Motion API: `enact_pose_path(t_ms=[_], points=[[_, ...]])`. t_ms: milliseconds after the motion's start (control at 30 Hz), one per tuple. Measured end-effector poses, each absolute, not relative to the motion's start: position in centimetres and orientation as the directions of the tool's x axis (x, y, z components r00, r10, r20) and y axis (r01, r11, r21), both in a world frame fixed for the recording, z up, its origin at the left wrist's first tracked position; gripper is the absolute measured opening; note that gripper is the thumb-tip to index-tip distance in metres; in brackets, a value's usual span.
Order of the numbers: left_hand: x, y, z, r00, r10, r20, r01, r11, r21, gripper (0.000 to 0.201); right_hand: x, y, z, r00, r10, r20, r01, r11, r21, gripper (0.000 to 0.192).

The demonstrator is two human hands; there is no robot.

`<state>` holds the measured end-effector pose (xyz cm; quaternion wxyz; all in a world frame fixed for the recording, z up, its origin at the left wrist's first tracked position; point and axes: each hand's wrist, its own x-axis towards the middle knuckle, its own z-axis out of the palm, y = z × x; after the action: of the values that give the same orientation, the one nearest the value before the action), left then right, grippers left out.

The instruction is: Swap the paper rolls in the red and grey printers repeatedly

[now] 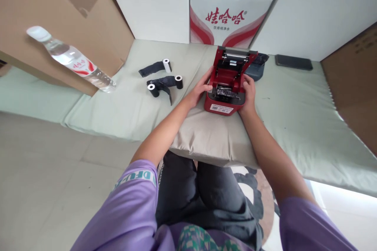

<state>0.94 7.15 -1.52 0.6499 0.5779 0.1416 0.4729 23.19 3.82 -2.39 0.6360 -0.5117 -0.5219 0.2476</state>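
Observation:
A red printer [225, 74] with its lid swung up stands on the padded surface before me. Inside its front part lies a dark, shiny crumpled strip [226, 93], and a white label [221, 108] is stuck on the front. My left hand [200, 88] grips the printer's left side, thumb on the front rim. On the opposite side, my right hand [249, 91] is closed around the edge, its fingers partly hidden. To the left lie three small rolls with white ends and dark film trailing: an upper roll [167, 65], a middle roll [178, 82] and a lower roll [153, 90].
Behind the printer sits a dark blue-grey container [255, 72], partly covered. A black phone [293, 62] lies farther right. At left a water bottle [79, 64] lies near a brown carton [97, 19]. White boxes [231, 19] line the back; another brown carton [353, 82] borders the right.

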Motion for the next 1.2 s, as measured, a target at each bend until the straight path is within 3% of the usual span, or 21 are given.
enact_pose_path(t_ms=[100, 200, 267, 367, 433, 533, 600, 667, 800, 967, 1100, 1200], points=[[1.0, 7.0, -1.3, 0.496, 0.8, 0.338, -0.444, -0.101, 0.89, 0.094, 23.3, 2.6, -1.2, 0.32, 0.789, 0.524, 0.353, 0.413, -0.839, 0.058], [1.0, 6.9, -1.1, 0.453, 0.843, 0.291, -0.446, -0.069, 0.892, 0.087, 24.0, 0.8, 2.1, 0.228, 0.705, 0.672, 0.552, 0.475, -0.685, 0.043], [1.0, 6.9, -1.0, 0.424, 0.871, 0.248, -0.448, -0.036, 0.893, 0.084, 24.4, 0.2, 5.2, 0.106, 0.727, 0.679, 0.683, 0.442, -0.581, 0.033], [0.8, 6.8, -0.9, 0.396, 0.893, 0.214, -0.441, -0.02, 0.897, 0.079, 23.6, 0.6, 9.8, -0.179, 0.883, 0.434, 0.829, 0.373, -0.417, 0.031], [0.8, 6.9, -0.9, 0.383, 0.9, 0.21, -0.428, -0.029, 0.903, 0.075, 22.2, 1.6, 11.9, -0.357, 0.911, 0.205, 0.889, 0.399, -0.224, 0.029], [0.9, 7.1, -1.1, 0.38, 0.904, 0.193, -0.394, -0.031, 0.918, 0.07, 19.7, 3.2, 13.6, -0.429, 0.897, -0.103, 0.9, 0.434, 0.035, 0.023], [1.1, 7.4, -1.3, 0.386, 0.902, 0.195, -0.379, -0.038, 0.925, 0.07, 18.7, 4.1, 14.0, -0.423, 0.878, -0.226, 0.881, 0.457, 0.125, 0.024], [1.3, 7.7, -1.4, 0.392, 0.895, 0.212, -0.374, -0.056, 0.926, 0.069, 18.3, 4.9, 14.0, -0.398, 0.86, -0.318, 0.881, 0.455, 0.127, 0.027], [1.5, 8.2, -1.5, 0.394, 0.89, 0.23, -0.361, -0.081, 0.929, 0.066, 19.0, 6.3, 13.7, -0.427, 0.798, -0.425, 0.88, 0.475, 0.008, 0.028], [1.5, 8.3, -1.3, 0.376, 0.896, 0.235, -0.349, -0.098, 0.932, 0.06, 19.7, 5.6, 14.0, -0.544, 0.788, -0.29, 0.812, 0.581, 0.057, 0.027], [1.4, 8.2, -1.0, 0.373, 0.895, 0.243, -0.351, -0.106, 0.93, 0.052, 19.7, 3.8, 15.2, -0.517, 0.831, -0.202, 0.831, 0.545, 0.115, 0.026], [1.4, 8.2, -0.9, 0.372, 0.889, 0.267, -0.359, -0.127, 0.924, 0.048, 20.0, 3.2, 16.3, -0.49, 0.867, -0.086, 0.866, 0.496, 0.062, 0.027]])
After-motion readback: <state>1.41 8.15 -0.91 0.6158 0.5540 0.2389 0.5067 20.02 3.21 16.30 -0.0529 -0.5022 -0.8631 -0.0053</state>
